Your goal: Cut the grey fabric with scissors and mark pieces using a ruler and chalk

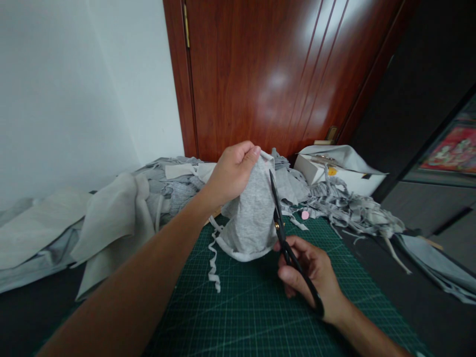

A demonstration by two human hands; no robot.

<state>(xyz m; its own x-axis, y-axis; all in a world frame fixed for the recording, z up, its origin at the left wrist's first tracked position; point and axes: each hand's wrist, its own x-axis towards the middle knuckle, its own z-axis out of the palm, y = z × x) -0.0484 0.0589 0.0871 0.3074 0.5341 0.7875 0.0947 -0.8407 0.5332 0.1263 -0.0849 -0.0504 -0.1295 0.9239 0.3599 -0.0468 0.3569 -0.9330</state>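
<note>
My left hand point(238, 166) pinches the top edge of a light grey cloth point(253, 218), which hangs down over the green cutting mat point(245, 307). Black scissors point(280, 228) are in my right hand point(310, 270), their handles at my fingers and their blades pointing up along the cloth's right edge. The blades look nearly closed; whether fabric lies between them cannot be made out. A thin curled strip point(212, 263) dangles at the lower left of the cloth, over the mat.
Folded grey fabric point(111, 213) lies at the left. Tangled grey strips point(357, 208) and a white box point(345, 176) are at the back right, near a small pink disc point(305, 215). Behind stands a brown door point(253, 74).
</note>
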